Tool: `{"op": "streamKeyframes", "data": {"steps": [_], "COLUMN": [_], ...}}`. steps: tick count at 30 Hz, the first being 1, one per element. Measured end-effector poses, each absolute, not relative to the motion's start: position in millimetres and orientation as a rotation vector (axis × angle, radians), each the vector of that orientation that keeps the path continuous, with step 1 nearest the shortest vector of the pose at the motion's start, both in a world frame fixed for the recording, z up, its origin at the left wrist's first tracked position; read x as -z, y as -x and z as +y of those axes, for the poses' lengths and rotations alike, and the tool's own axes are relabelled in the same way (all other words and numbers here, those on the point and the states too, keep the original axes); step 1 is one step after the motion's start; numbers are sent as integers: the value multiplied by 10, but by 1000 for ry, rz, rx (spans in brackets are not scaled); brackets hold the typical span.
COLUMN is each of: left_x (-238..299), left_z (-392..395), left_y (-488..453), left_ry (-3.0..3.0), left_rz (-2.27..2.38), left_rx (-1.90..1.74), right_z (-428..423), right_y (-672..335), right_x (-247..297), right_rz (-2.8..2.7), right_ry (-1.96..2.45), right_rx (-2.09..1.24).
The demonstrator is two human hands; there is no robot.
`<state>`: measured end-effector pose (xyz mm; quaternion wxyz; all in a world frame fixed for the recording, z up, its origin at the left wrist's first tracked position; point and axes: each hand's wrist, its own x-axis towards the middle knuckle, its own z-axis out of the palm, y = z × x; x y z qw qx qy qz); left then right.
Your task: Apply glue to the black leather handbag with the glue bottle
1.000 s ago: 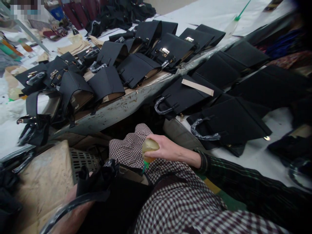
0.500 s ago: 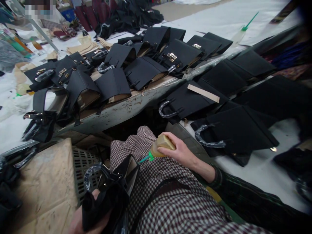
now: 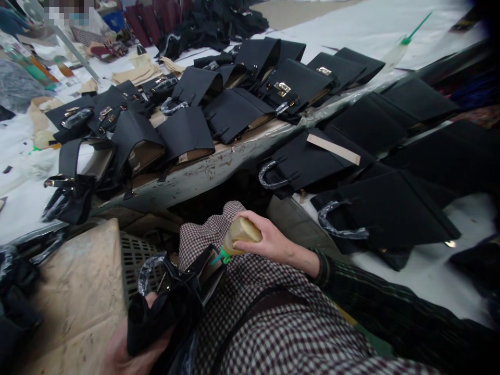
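My right hand (image 3: 269, 238) is wrapped round a glue bottle (image 3: 239, 235) of yellowish liquid, tilted so that its green nozzle points down and left. The nozzle's tip lies at the open mouth of a black handbag (image 3: 175, 307) over my lap; whether it touches the lining I cannot tell. My left hand (image 3: 142, 354) grips the bag's dark, soft part from below, with most of its fingers hidden. A plastic-wrapped handle (image 3: 145, 273) loops up from this bag, and its pale inside faces right.
Several black handbags (image 3: 183, 130) stand on the white table ahead. More bags (image 3: 394, 208) lie at the right, one under a beige strip (image 3: 333, 149). A grey plastic crate (image 3: 138, 260) and a brown board (image 3: 78, 297) are at the left. Another nozzle bottle (image 3: 396, 52) stands far right.
My right hand has moved left with the glue bottle, bringing the nozzle from the bag's edge into its opening. My left hand still holds the bag. The view has shifted slightly.
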<state>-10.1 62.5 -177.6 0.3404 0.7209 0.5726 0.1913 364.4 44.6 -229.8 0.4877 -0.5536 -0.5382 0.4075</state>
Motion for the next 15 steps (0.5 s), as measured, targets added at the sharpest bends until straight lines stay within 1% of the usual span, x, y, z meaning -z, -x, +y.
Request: {"op": "streamKeyframes", "data": {"steps": [3,8,12,15], "left_x": [1797,1694,1679,1689], "left_z": [648,664,677,681], "left_y": [105,-103,-196,-221], "left_ry": [-1917,-1871,-1984,-1907], "left_rz": [1406,1315,1173,1236], "left_rx": [-497,-500,-466,-478], "right_z": [482,525,530,533], "right_y": [-3623,-3626,-3652,-3670], "right_x": [2284,2256,2214,2171], "right_rz": [-1284,-1254,-1282,-1277], "right_ry": [1313,1422,1460,1473], "right_rx": [-979,-916,-911,-936]}}
